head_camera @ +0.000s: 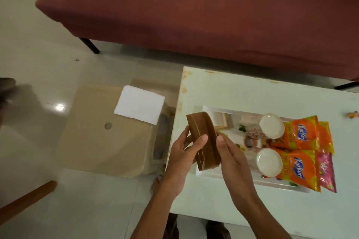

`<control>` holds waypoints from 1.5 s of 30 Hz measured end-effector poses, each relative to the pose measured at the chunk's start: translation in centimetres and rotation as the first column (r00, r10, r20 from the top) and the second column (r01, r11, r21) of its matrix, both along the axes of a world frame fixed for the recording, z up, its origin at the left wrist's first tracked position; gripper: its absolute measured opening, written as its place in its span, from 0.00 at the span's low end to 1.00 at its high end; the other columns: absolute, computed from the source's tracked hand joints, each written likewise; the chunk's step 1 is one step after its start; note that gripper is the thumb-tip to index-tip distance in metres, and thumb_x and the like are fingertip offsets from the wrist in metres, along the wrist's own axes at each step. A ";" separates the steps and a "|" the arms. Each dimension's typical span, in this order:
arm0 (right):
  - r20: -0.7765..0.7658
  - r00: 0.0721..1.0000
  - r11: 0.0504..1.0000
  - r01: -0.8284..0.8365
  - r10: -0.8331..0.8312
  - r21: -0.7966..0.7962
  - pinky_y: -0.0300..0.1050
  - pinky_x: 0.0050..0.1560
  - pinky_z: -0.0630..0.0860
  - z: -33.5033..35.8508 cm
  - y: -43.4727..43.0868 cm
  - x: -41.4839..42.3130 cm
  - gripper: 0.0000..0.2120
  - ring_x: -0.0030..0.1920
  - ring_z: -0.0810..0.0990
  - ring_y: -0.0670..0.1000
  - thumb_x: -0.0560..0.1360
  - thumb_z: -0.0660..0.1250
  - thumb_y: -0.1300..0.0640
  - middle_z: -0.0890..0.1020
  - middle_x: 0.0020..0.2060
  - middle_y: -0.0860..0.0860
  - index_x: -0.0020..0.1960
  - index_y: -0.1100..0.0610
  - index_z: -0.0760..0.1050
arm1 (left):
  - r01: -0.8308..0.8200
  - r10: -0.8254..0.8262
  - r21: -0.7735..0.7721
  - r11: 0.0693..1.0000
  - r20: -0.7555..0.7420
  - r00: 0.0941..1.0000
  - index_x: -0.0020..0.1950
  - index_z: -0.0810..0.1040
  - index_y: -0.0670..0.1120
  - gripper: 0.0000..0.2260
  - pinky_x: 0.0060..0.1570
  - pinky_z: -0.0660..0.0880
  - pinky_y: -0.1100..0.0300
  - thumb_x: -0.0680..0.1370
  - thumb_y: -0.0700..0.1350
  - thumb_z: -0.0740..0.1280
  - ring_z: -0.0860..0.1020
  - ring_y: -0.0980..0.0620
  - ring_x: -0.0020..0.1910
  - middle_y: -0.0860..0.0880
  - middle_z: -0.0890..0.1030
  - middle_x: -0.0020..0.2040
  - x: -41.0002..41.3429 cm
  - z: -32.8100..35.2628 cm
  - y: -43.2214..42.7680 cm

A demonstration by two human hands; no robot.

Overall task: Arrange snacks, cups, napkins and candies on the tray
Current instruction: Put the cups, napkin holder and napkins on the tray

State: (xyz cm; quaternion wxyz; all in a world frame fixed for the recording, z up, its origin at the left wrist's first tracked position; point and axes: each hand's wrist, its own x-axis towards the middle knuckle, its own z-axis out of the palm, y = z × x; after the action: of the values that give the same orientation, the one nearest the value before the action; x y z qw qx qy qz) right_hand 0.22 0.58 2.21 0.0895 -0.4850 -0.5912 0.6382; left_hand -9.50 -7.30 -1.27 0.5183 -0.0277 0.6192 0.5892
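The tray (pixel 211 111) sits on the table (pixel 223 87), with the sofa (pixel 194 15) behind. Two cups (pixel 272 126) lie in the tray, one behind the other; the snack packets (pixel 303 136) lie to their right. Left of the table, a stool (pixel 101 141) carries a napkin stack (pixel 139 106). Both hands (pixel 182 149) hold a holder (pixel 202 141) over the tray's left end.

I see the tray's (pixel 217 177) left half open for a hand; its right half is blocked by two upturned cups (pixel 269 163) and Kurkure packets (pixel 300 163). Surface (pixel 242 87) behind the tray lies bare.
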 end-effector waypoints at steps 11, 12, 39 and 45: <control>0.097 0.980 0.984 0.171 -0.175 0.053 0.26 0.49 0.75 -4.3 1.6 3.4 0.13 0.51 0.78 0.29 0.84 0.55 0.52 0.80 0.51 0.33 0.65 0.41 0.72 | 0.083 -0.091 -0.080 0.993 -0.107 0.990 0.57 0.78 0.66 0.14 0.50 0.78 0.66 0.83 0.59 0.54 0.81 0.67 0.52 0.65 0.84 0.50 5.9 -2.7 5.6; 0.099 0.981 0.985 0.165 -0.169 0.042 0.23 0.46 0.73 -4.5 1.8 3.2 0.12 0.51 0.78 0.29 0.84 0.55 0.51 0.81 0.49 0.33 0.63 0.41 0.73 | 0.063 -0.070 -0.090 0.994 -0.078 0.994 0.55 0.79 0.66 0.16 0.52 0.78 0.64 0.83 0.61 0.52 0.81 0.65 0.52 0.64 0.84 0.50 5.8 -2.9 5.8; 0.067 0.926 0.919 0.378 -0.373 -0.112 0.48 0.69 0.70 -6.4 5.2 2.7 0.26 0.66 0.75 0.47 0.79 0.50 0.35 0.78 0.65 0.48 0.66 0.47 0.75 | -0.200 0.207 -0.057 0.978 0.173 0.963 0.70 0.74 0.54 0.24 0.66 0.69 0.58 0.82 0.63 0.50 0.75 0.55 0.67 0.55 0.79 0.66 1.9 -5.0 5.2; 0.023 0.971 0.967 0.233 -0.236 0.105 0.32 0.44 0.77 -2.9 5.1 0.2 0.07 0.52 0.82 0.44 0.79 0.65 0.47 0.84 0.49 0.43 0.52 0.44 0.81 | -0.303 0.303 0.000 0.953 0.069 0.951 0.68 0.76 0.51 0.19 0.60 0.75 0.53 0.81 0.57 0.58 0.82 0.51 0.61 0.51 0.84 0.61 -2.9 -1.1 -0.4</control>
State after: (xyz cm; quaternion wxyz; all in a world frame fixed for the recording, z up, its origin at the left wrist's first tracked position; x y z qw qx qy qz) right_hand 0.43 5.71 -0.67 0.1784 -0.5575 -0.5628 0.5836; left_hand -12.36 -7.71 -2.38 0.4426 -0.1395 0.5864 0.6639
